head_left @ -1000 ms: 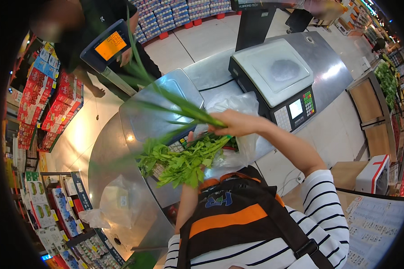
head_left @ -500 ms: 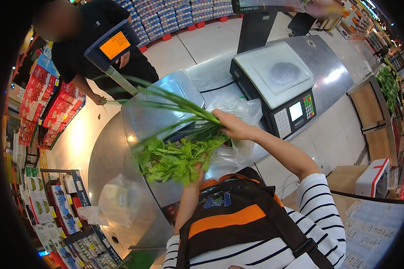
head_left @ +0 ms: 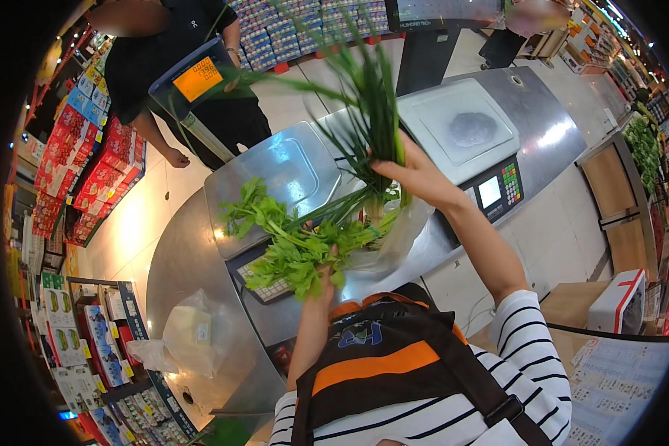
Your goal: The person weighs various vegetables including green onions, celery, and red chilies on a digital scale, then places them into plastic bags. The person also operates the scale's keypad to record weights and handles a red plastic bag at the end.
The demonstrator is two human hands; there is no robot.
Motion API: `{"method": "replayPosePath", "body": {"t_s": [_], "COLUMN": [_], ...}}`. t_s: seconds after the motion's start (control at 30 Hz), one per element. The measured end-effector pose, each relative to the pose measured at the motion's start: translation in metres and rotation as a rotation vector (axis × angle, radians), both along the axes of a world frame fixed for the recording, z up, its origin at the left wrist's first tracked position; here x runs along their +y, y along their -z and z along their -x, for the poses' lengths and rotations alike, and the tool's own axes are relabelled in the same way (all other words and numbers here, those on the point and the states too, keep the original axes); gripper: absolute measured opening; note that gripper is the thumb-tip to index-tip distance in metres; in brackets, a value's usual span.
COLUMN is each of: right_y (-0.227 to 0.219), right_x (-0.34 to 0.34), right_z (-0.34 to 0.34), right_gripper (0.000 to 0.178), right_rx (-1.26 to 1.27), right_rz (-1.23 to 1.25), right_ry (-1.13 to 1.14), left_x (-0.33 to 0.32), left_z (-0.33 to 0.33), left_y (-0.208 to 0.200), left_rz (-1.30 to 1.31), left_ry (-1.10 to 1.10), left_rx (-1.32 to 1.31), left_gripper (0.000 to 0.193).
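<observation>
My right hand [head_left: 421, 177] is closed round a bunch of green onions [head_left: 374, 104], its long green tops standing up and fanning toward the far side, blurred at the tips. Leafy celery [head_left: 290, 256] spreads over the near edge of the left scale [head_left: 275, 163]. My left hand [head_left: 321, 286] grips it from below, fingers partly covered by leaves. Both bunches run together at their stems, where a clear plastic bag [head_left: 394, 249] hangs around or against the lower ends; I cannot tell how far inside they are.
A second scale [head_left: 464, 123] with a keypad stands to the right on the metal counter [head_left: 178, 253]. An orange-lit display [head_left: 196, 79] rises at left. A bagged pale item [head_left: 189, 331] lies near left. Across the counter stands a person in black [head_left: 175, 44].
My right hand has swung the green onions from pointing left to upright, farther off. The celery has shifted and uncovers the left scale's keypad. The person across has moved slightly right.
</observation>
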State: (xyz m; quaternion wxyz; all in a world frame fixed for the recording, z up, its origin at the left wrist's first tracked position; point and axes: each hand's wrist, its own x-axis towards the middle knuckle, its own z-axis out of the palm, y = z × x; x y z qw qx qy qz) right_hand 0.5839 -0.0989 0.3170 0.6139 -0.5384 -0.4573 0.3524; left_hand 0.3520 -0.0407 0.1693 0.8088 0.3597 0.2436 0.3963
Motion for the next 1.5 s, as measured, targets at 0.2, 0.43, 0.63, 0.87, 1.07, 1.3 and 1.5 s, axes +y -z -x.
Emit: {"method": "replayPosePath", "body": {"t_s": [0.2,0.43,0.63,0.87,1.07,1.3,1.5], "right_y": [-0.070,-0.126,0.000,0.217,0.215,0.020,0.064], "right_x": [-0.001,0.004,0.047,0.041,0.023,-0.027,-0.024], "right_z": [-0.005,-0.046,-0.076,-0.093,-0.071,0.083,0.096], "right_gripper": [0.032,0.031,0.042,0.054,0.050,0.035,0.047], "right_rx": [-0.048,-0.427,-0.657,-0.524,-0.817,-0.656,-0.917], "right_rz": [-0.152,-0.384,0.056,0.595,0.317,0.129,0.366], "right_ry": [0.085,0.439,0.409,0.295,0.372,-0.463,-0.374], "left_x": [-0.003,-0.025,-0.034,-0.035,-0.029,-0.025,-0.025], "left_z": [0.006,0.046,0.089,0.099,0.090,0.072,0.068], "left_y": [0.013,0.001,-0.008,-0.019,-0.018,-0.021,-0.037], "left_rz": [0.058,0.025,0.007,-0.013,-0.024,-0.040,-0.049], "left_ry": [0.115,0.127,0.038,-0.016,-0.007,0.033,0.148], "left_rx": [-0.197,0.096,0.236,0.290,0.289,0.278,0.337], "left_gripper": [0.062,0.061,0.060,0.059,0.058,0.062,0.064]}}
